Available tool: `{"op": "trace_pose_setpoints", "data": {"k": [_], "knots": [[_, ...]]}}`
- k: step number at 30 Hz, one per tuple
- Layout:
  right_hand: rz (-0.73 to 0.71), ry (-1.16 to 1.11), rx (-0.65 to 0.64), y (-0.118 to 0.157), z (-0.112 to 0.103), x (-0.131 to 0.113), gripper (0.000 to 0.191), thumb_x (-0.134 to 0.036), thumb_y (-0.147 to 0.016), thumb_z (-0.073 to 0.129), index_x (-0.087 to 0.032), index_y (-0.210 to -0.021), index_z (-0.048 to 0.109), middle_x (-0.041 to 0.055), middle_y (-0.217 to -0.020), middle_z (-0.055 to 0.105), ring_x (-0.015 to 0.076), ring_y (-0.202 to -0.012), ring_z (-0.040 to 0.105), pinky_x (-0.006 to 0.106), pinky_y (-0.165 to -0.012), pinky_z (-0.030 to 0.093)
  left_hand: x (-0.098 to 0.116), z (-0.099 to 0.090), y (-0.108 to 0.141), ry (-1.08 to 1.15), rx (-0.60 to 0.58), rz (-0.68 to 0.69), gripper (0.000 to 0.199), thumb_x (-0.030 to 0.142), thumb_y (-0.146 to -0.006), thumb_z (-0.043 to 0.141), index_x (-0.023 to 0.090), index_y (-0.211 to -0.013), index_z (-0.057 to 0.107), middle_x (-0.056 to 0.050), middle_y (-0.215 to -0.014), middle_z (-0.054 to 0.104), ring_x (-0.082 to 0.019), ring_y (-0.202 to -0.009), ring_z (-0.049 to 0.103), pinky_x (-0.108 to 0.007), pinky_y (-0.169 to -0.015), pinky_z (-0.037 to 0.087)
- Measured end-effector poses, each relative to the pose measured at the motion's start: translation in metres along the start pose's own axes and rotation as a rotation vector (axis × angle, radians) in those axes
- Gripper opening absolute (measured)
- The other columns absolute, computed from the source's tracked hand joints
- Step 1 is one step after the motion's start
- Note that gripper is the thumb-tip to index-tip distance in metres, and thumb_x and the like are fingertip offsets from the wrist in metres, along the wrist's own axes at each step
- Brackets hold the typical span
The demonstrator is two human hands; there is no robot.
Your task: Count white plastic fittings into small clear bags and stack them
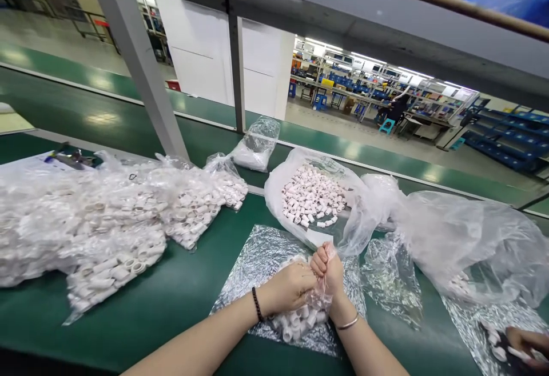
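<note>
A clear plastic bag of white tubular parts (300, 322) rests on a crinkled silvery sheet (261, 247). My left hand (291, 286), with a dark beaded bracelet at its wrist, is closed on the gathered upper part of this bag. Beside it, my right hand (328, 267), with a metal bangle at the wrist, has its fingers wrapped round the bag's neck, and some plastic pokes out above the fist. Just behind both hands, a large open plastic bag (274, 184) holds many loose white parts (311, 193).
Filled clear bags (120, 210) are piled on the green table (193, 302) at left. Big translucent bags (467, 233) lie at right, near another person's hand (527, 339) with white parts. A grey post (137, 56) rises behind the pile.
</note>
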State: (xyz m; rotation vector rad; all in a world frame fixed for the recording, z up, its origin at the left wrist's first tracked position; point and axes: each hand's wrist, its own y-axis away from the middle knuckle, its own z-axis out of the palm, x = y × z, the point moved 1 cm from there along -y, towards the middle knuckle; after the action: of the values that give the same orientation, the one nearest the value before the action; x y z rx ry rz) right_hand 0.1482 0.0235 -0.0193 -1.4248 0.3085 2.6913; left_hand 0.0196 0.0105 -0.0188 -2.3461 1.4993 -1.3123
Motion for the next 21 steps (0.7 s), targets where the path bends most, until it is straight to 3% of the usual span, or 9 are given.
{"op": "trace_pose_setpoints", "data": {"k": [2,5,8,12,16,19,21], "knots": [[-0.043,0.02,-0.052,0.005,0.0,-0.004,0.047,-0.062,-0.076,0.072,-0.025,-0.075,0.043,-0.0151,-0.047,0.024,0.0048,-0.034,0.013,0.017,-0.031,0.017,0.005,-0.005,0.0,0.056,0.034,-0.03,0.034,0.036,-0.1,0.036,0.02,-0.073,0.05,-0.005,-0.07,0.061,-0.017,-0.068,0.056,-0.028,-0.07,0.048],[-0.145,0.101,-0.108,0.019,0.003,-0.007,0.044,-0.066,-0.085,0.061,-0.025,-0.08,0.047,-0.0135,-0.047,0.03,0.0057,-0.034,0.017,0.018,-0.033,0.021,0.013,-0.013,0.001,0.109,0.088,-0.075,0.043,0.029,-0.104,0.016,0.019,-0.08,0.05,-0.006,-0.073,0.061,-0.014,-0.065,0.057,-0.024,-0.066,0.048],[-0.184,0.178,-0.127,0.027,0.004,-0.004,0.045,-0.068,-0.086,0.06,-0.024,-0.082,0.051,-0.0117,-0.048,0.033,0.007,-0.038,0.024,0.019,-0.037,0.024,0.018,-0.011,0.003,0.121,0.044,-0.014,0.035,0.031,-0.101,0.029,0.019,-0.077,0.051,-0.005,-0.073,0.063,-0.016,-0.069,0.059,-0.027,-0.072,0.05],[-0.181,0.357,-0.098,0.025,0.001,0.002,0.046,-0.066,-0.081,0.068,-0.022,-0.081,0.054,-0.0101,-0.052,0.036,0.0076,-0.045,0.029,0.02,-0.042,0.027,0.015,0.007,0.007,0.023,-0.076,0.091,0.019,0.025,-0.085,0.052,0.019,-0.067,0.05,-0.006,-0.071,0.065,-0.02,-0.07,0.056,-0.038,-0.08,0.048],[-0.159,0.408,-0.142,0.021,-0.003,0.003,0.047,-0.069,-0.086,0.059,-0.023,-0.081,0.052,-0.0104,-0.051,0.03,0.0084,-0.044,0.023,0.022,-0.041,0.022,0.009,0.013,0.007,0.073,-0.071,0.016,0.017,0.024,-0.084,0.051,0.019,-0.067,0.051,-0.006,-0.07,0.065,-0.021,-0.07,0.056,-0.038,-0.078,0.046],[-0.17,0.354,-0.266,0.024,-0.005,0.001,0.047,-0.071,-0.088,0.055,-0.023,-0.086,0.053,-0.01,-0.052,0.029,0.009,-0.044,0.022,0.023,-0.043,0.022,0.009,0.006,0.005,0.157,-0.003,-0.078,0.029,0.034,-0.093,0.045,0.019,-0.07,0.053,-0.004,-0.072,0.065,-0.018,-0.069,0.057,-0.032,-0.072,0.047],[-0.226,0.327,-0.338,0.027,-0.008,0.0,0.054,-0.076,-0.081,0.06,-0.024,-0.094,0.054,-0.008,-0.059,0.036,0.0098,-0.047,0.028,0.023,-0.046,0.028,0.009,0.001,0.003,0.206,0.067,-0.171,0.039,0.04,-0.1,0.033,0.018,-0.074,0.054,-0.004,-0.075,0.065,-0.016,-0.068,0.057,-0.028,-0.067,0.046]]}}
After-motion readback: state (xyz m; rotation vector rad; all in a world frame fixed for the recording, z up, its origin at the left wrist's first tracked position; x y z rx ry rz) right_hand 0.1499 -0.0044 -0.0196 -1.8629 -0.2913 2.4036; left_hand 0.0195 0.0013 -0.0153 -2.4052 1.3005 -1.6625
